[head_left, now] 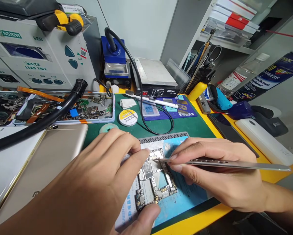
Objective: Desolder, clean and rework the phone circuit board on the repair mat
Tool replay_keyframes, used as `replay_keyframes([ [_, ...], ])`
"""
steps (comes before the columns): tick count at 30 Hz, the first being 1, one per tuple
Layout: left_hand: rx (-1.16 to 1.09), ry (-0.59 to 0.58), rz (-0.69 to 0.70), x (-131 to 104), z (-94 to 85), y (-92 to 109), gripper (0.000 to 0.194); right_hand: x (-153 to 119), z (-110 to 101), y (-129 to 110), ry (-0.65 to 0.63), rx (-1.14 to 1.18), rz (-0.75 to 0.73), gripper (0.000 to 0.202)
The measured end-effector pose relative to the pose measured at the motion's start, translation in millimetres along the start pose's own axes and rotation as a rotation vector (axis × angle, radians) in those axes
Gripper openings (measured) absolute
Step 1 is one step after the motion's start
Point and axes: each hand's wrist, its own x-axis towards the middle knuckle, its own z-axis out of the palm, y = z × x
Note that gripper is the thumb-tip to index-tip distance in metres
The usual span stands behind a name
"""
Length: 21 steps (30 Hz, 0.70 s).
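A phone circuit board [148,189] lies on a blue and white printed sheet [183,204]. My left hand [102,169] grips the board from the left, its thumb at the near edge and its fingers at the far edge, covering part of it. In a pinch between thumb and fingers, my right hand [219,168] holds metal tweezers [249,164] nearly level. The tips of the tweezers are at the upper part of the board, by silvery shield plates. Whether they touch it or pinch anything is too small to tell.
A black hose [46,120] crosses a tray [113,107] of phone parts at left, before a rework station [38,52]. Gold phones [60,156] lie below. Behind the board are a round tin [128,118], a toothbrush [156,100] and a heating plate [156,73]; bottles [244,73] stand right.
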Motion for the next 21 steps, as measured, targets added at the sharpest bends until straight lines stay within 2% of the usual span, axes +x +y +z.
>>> replay_keyframes([
  [10,-0.002,-0.004,-0.012,-0.7,-0.4,1.2,0.042,-2.0,-0.1,-4.2,0.004,-0.005,0.077,0.012],
  [21,-0.003,0.013,-0.007,-0.1,1.9,0.8,0.038,0.9,-0.8,-1.5,-0.011,-0.042,0.045,0.012],
])
